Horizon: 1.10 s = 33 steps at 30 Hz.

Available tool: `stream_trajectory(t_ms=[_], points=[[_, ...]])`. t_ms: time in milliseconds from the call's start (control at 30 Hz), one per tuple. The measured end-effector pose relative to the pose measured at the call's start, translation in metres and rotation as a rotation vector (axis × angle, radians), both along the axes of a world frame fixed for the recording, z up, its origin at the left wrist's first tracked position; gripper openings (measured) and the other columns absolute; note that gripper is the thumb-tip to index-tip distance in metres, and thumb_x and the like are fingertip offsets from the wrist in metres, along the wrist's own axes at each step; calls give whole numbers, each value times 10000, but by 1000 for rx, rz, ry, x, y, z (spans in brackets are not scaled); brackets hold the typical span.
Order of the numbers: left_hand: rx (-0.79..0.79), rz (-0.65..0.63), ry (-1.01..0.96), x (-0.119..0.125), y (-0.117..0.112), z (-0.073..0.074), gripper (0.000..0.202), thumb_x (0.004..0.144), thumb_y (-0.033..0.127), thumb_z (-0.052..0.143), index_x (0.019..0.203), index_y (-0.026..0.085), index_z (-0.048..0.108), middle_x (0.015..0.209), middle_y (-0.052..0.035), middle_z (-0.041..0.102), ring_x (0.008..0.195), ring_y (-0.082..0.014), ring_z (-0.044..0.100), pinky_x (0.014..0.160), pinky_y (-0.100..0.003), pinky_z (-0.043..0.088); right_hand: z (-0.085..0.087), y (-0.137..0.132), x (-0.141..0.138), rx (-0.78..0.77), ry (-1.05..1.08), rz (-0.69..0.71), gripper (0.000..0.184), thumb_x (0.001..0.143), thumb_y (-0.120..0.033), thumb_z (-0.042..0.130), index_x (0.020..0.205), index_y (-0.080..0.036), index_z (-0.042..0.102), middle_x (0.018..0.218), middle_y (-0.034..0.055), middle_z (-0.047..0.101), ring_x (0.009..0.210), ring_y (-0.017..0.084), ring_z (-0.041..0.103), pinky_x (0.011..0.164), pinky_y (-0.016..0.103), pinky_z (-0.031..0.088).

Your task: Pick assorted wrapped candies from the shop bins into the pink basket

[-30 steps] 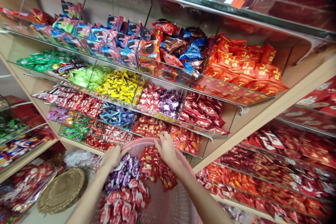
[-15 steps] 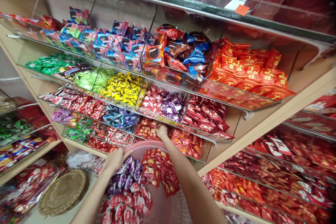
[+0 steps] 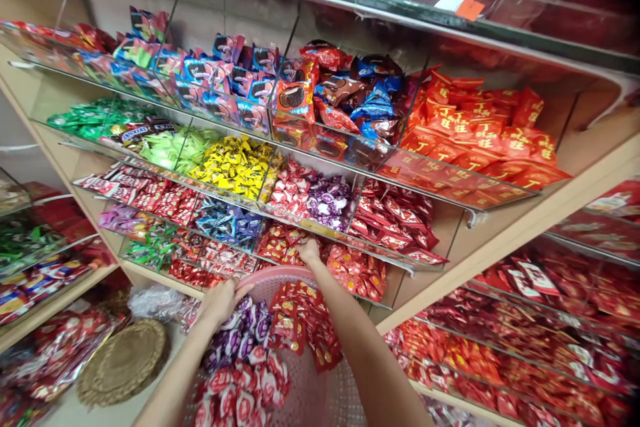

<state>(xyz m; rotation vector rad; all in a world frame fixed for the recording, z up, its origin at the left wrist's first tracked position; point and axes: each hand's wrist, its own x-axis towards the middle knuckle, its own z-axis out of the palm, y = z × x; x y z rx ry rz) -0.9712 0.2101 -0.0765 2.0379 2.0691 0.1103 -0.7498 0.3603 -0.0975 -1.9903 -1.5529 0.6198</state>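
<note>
My left hand [image 3: 220, 307] is closed round the rim of a pink perforated plastic basket [image 3: 293, 273]. Inside it lie purple-and-white wrapped candies [image 3: 245, 337], red-and-white wrapped candies [image 3: 240, 390] and a pile of red candy packets [image 3: 305, 320]. Beyond the basket, my right hand [image 3: 309, 251] reaches under the shelf above, into a compartment of similar red packets [image 3: 280, 245]. Its fingers look curled down among them; what they hold is hidden. My right forearm passes over the basket's right side.
Tiered clear-fronted shelves [image 3: 330, 230] of sorted sweets rise ahead, with yellow candies [image 3: 240, 167] and red-orange bags [image 3: 475, 127]. A wooden side panel [image 3: 500, 240] slants on the right. A round woven mat [image 3: 123, 361] lies at lower left.
Both hands and the basket keep nearly the same position. The view has shifted very slightly.
</note>
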Motion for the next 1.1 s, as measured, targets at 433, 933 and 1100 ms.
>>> stream_trajectory(t_ms=[433,933,1100], points=[[-3,-14,29,2,-2,7,587,835,583,189,965,154,569,880,-170,680,890,-283,625,712,-329,431,34,-27,10,81,-19,37,180,697,-169,522,824,-206,644,829,43,653,698,147,576,622,225,397],[-7,-5,0,0,3,1,582,823,596,220,961,157,575,878,-162,678,867,-283,625,689,-316,426,75,-134,18,332,691,110,133,680,-251,514,775,-183,578,654,-24,533,582,105,512,601,251,471],[-22,-3,-4,0,3,3,573,818,595,240,979,164,580,885,-160,678,882,-272,622,723,-315,425,60,-205,29,-102,1243,-51,237,580,-305,672,758,-172,589,736,-11,571,684,115,573,751,304,494]])
